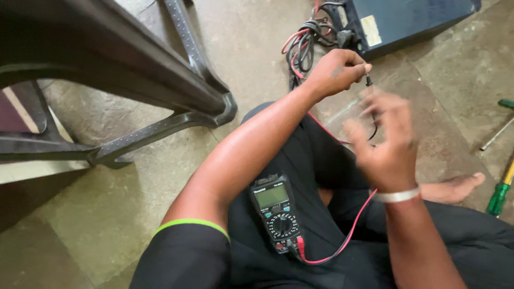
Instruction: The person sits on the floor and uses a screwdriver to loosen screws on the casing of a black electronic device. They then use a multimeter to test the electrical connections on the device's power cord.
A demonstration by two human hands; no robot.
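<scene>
I sit cross-legged on the floor with a black multimeter (277, 212) resting on my lap, its dial and grey screen facing up. A red lead (353, 225) and a black lead run from it toward my hands. My left hand (337, 69) reaches forward and pinches a thin black probe (368, 81) close to a dark blue metal box (401, 21). My right hand (388, 144), blurred, hovers a little nearer to me with its fingers spread; the black lead loops past its fingers, and I cannot tell whether it holds it. A silver bangle sits on that wrist.
A bundle of red and black cables (305, 43) lies beside the blue box. A dark plastic chair (118, 69) stands at the left. Two green-handled screwdrivers (500, 192) lie on the concrete floor at the right edge. My bare foot (455, 187) rests by my right wrist.
</scene>
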